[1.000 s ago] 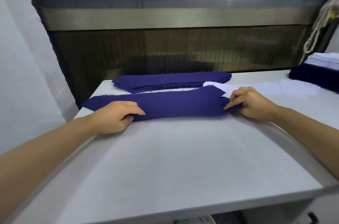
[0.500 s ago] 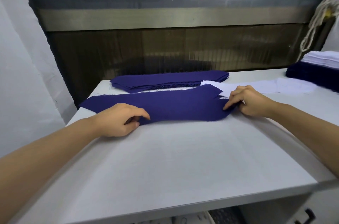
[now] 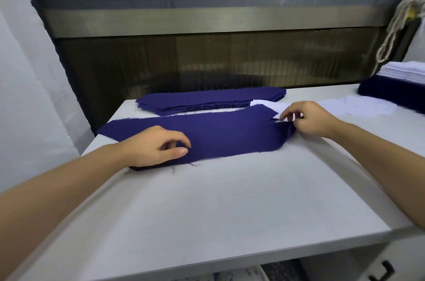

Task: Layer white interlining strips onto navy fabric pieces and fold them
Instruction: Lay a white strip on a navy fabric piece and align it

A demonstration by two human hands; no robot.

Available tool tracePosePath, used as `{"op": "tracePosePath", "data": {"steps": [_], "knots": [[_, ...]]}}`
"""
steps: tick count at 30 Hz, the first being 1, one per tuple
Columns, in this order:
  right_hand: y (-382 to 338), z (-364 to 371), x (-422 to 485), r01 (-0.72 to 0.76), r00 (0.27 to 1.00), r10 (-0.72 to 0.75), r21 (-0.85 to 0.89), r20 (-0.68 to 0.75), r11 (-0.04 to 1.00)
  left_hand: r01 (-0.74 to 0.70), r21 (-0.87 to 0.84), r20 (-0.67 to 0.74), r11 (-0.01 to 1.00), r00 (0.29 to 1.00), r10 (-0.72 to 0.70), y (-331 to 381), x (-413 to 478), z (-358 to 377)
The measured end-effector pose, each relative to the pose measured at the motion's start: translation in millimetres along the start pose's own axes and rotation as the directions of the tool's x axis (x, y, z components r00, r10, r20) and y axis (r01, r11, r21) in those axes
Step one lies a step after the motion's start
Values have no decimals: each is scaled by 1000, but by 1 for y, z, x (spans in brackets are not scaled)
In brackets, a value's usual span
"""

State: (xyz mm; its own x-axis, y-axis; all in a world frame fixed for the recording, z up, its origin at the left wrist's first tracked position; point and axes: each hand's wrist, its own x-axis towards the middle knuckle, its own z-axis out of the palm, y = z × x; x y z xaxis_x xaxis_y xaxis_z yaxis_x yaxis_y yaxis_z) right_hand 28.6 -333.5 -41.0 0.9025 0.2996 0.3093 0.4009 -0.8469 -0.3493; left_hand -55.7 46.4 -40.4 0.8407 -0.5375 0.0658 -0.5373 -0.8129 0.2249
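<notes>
Navy piece (image 3: 220,133) lies flat on the tabletop (image 3: 230,211), long axis running left to right, and its left end sits a bit farther back than the near edge.

One hand at each end:
- Left hand (image 3: 156,146) is on the near-left part, fingers curled and thumb flat along the edge. It looks like a pinch on the near hem, though the hand itself hides the contact.
- Right hand (image 3: 310,119) is at the right tip, fingertips pinching the cloth where it bunches. A sliver of white shows in that pinch.

White strip (image 3: 340,107) runs on rightward past the right hand, in line with the piece. I can't tell whether the sliver in the pinch is part of this strip or a separate one.

Key relation: the fold line follows the long axis, so the cloth has to travel across the piece, from the near edge toward the far edge. My read is that both ends need to lift together or the piece will skew. The right hand is nearer the white, so lining it up falls to that side.

Risks: frayed threads along the near edge may drag, and the white could slide out of the pinch.

Navy stack (image 3: 207,99) sits just behind the piece, close to its far edge. Another pile (image 3: 395,87), navy with white on top, is far right and well apart.
</notes>
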Motion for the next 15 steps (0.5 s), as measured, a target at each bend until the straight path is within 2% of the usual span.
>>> {"op": "tracePosePath", "data": {"steps": [5,10,12,15], "knots": [[-3,9,23,-206,976,215,-171,37,964,21,116,-5,993,1000,-20,14,31,0],[-4,7,41,-296,941,273,-98,-203,950,4,209,-103,978,995,18,25,71,5],[-3,4,47,-284,953,268,-117,-139,952,7,210,-155,978,988,26,30,85,7],[-2,3,52,-244,957,275,-263,89,933,4,173,-214,985,976,34,36,107,11]]}}
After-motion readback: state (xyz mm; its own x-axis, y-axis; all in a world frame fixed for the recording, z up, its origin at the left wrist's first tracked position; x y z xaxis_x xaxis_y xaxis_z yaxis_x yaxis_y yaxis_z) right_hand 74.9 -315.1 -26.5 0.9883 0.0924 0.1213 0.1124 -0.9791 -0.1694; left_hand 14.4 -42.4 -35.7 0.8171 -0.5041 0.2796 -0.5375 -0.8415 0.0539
